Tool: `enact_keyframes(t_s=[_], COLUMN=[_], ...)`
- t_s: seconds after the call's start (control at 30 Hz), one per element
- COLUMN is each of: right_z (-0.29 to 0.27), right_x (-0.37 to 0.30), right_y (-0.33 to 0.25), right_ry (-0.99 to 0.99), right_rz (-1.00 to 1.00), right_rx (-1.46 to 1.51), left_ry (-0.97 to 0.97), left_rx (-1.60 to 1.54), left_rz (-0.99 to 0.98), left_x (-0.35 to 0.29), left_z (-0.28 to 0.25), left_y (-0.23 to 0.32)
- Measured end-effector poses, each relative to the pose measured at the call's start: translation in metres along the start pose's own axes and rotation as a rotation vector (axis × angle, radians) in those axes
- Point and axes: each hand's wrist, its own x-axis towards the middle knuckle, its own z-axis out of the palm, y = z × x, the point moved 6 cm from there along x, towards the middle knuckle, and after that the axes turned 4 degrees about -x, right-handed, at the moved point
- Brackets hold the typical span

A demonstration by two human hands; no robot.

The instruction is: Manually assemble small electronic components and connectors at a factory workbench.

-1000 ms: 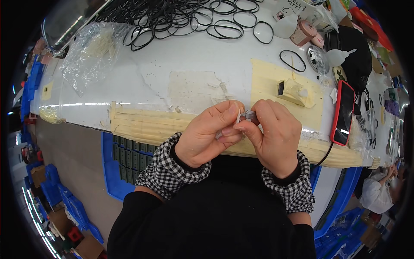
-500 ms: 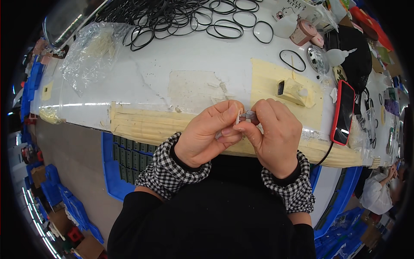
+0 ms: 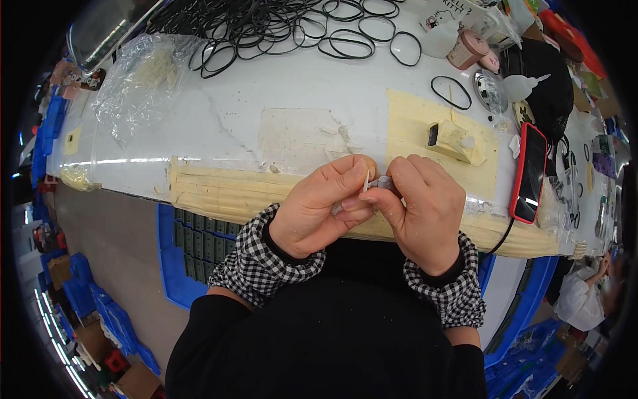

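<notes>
the small grey piece [image 3: 383, 181] is between the two hands, to the left of the phone [image 3: 530, 174]. it looks pale and smooth, with straight edges, but the fingers cover much of it, so its full shape i cannot tell. the right hand [image 3: 428, 209] pinches this piece between thumb and bent forefinger, its other fingers curled. the left hand [image 3: 322, 206], farther left of the phone, presses thumb and forefinger around a thin whitish strip [image 3: 366, 180], which stands almost upright. whether strip and piece are joined, i cannot tell.

the phone has a glossy dark screen and a red case with rounded corners. just left of it, a block wrapped in wrinkled tape [image 3: 457, 146] sits on a flat yellowish sheet [image 3: 407, 110]. beyond this block, up and left from the phone, lies one thin black band [image 3: 434, 92], an oval loop. much farther left and beyond, similar loops make a tangled heap [image 3: 246, 33], and past them is a crumpled, transparent plastic bag [image 3: 136, 90]. left of the phone too, layered cream tape [image 3: 226, 193], ridged lengthwise, covers the front edge of the smooth white table [image 3: 212, 133].
</notes>
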Motion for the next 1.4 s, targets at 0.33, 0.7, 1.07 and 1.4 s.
enact_keyframes(t_s=[0.33,0.7,1.07,1.4], right_z=[0.011,0.035,0.002,-0.005], right_x=[-0.002,-0.003,0.004,0.005], right_y=[0.018,0.001,-0.001,0.006], right_ry=[-0.058,-0.127,0.076,0.063], right_rz=[0.195,0.066,0.054,0.162], right_rx=[0.252,0.054,0.28,0.422], left_ry=[0.086,0.214,0.218,0.216], left_rx=[-0.061,0.034,0.289,0.252], left_rz=[0.303,0.44,0.252,0.273], left_x=[-0.007,-0.013,-0.006,-0.005], left_z=[-0.016,-0.021,-0.012,-0.011], left_y=[0.041,0.052,0.021,0.022])
